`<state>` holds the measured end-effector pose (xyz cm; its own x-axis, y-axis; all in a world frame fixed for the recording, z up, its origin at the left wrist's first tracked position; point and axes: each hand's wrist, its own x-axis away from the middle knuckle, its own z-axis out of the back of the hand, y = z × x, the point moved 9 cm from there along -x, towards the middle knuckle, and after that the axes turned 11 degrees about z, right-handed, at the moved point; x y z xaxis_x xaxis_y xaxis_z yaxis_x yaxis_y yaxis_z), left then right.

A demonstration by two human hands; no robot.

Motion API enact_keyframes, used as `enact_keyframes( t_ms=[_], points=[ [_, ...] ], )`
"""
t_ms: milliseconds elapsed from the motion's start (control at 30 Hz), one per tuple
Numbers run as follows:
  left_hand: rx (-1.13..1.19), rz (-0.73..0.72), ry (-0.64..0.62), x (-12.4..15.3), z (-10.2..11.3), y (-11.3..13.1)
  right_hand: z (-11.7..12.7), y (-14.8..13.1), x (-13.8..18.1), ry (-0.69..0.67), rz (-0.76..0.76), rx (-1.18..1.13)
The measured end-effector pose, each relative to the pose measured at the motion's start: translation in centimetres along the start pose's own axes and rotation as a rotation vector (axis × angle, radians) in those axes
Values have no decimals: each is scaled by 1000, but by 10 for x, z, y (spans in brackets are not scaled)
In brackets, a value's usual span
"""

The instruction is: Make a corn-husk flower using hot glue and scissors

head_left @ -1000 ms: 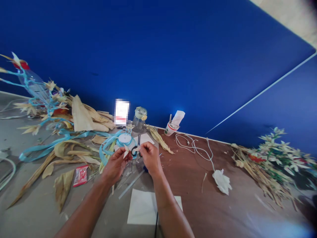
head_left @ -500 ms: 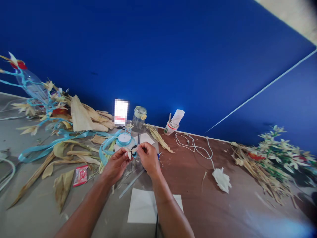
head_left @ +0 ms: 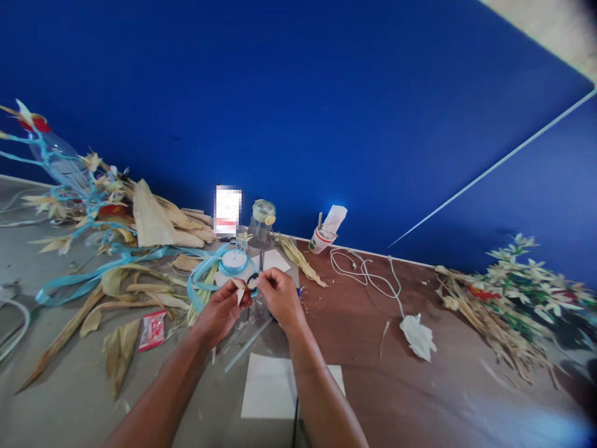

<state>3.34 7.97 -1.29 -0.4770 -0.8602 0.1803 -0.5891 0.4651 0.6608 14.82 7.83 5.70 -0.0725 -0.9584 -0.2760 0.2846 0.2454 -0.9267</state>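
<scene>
My left hand [head_left: 226, 311] is closed in a pinch on a pale corn husk piece [head_left: 240, 291], which stands up between thumb and forefinger. Close beside it, my right hand [head_left: 280, 297] has thumb and forefinger pressed together at a small pale scrap [head_left: 252, 284]; whether this scrap is part of the same husk I cannot make out. Behind the fingertips is a black loop, with a narrow grey blade-like part [head_left: 262, 260] farther back, partly hidden. A roll of light blue ribbon [head_left: 233, 263] sits just beyond my left hand.
Dried husks [head_left: 153, 218] and a bottle [head_left: 60, 155] wound with blue stems crowd the left. A glass jar [head_left: 262, 224] and a paper cup [head_left: 321, 239] stand by the blue wall. White cable [head_left: 368, 274], crumpled tissue [head_left: 418, 337] and white flowers [head_left: 532, 280] lie rightward. White paper [head_left: 268, 389] lies under my forearms.
The husk piece in my left hand has turned and shifted slightly left, showing more of its broad side. My fingertips are a little farther apart. The surroundings stay the same.
</scene>
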Motion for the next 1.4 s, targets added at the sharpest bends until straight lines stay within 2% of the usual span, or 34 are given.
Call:
enact_keyframes(
  t_ms=[267, 767, 1133, 1400],
  points=[
    [-21, -6, 48, 2, 0, -1, -1, -5, 1, -26, 5, 43],
    [-10, -54, -12, 1, -3, 4, 2, -14, 1, -33, 26, 66],
    [-64, -29, 28, -3, 7, -4, 2, -12, 1, -56, -18, 47],
    [-83, -38, 25, -2, 3, -1, 1, -14, 1, -74, -31, 59]
  ],
)
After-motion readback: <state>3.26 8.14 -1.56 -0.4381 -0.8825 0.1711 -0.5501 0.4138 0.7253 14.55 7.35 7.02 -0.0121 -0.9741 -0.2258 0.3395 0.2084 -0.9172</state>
